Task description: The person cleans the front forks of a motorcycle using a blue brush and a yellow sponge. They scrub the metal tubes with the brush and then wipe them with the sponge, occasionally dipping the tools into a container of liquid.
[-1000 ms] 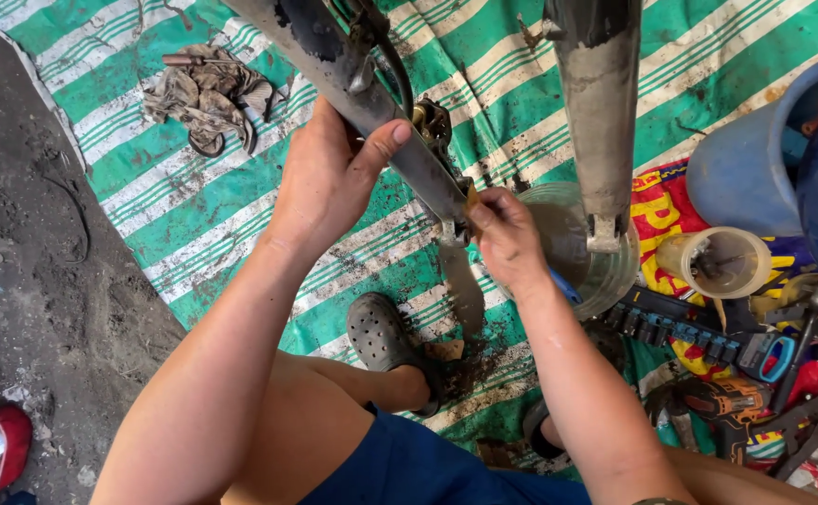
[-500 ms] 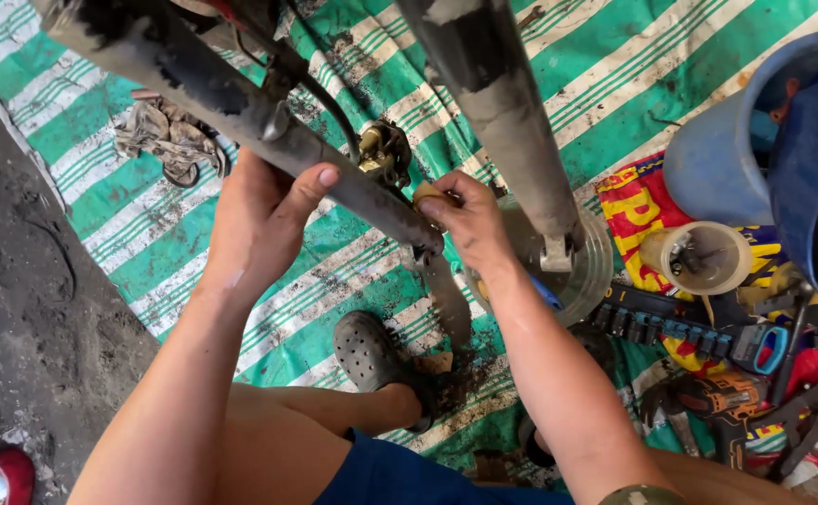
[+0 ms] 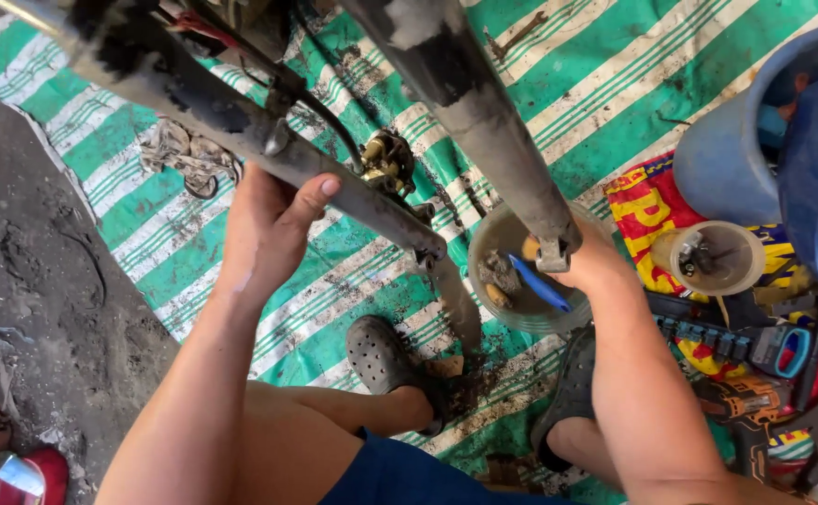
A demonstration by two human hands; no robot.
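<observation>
My left hand [image 3: 264,229] is wrapped around a dirty grey metal tube [image 3: 213,112] that slants down from the upper left, with a black cable running along it. A second, thicker tube [image 3: 470,103] slants down on the right and ends in a small lug. My right hand [image 3: 596,266] is right behind that lower end, its fingers hidden, above a clear bowl [image 3: 498,313] of small parts and a blue-handled tool [image 3: 540,285]. A brass-coloured part [image 3: 388,161] hangs between the tubes.
A green and white striped tarp [image 3: 633,84] covers the ground under my dark clogs [image 3: 381,355]. A dirty rag [image 3: 185,154] lies at the left. On the right stand a blue bucket [image 3: 736,159], a small cup of parts [image 3: 708,257] and a socket rail [image 3: 717,337].
My right hand has left the thinner tube and moved right to the lower end of the thicker one, over the bowl. My left hand has stayed gripping the thinner tube.
</observation>
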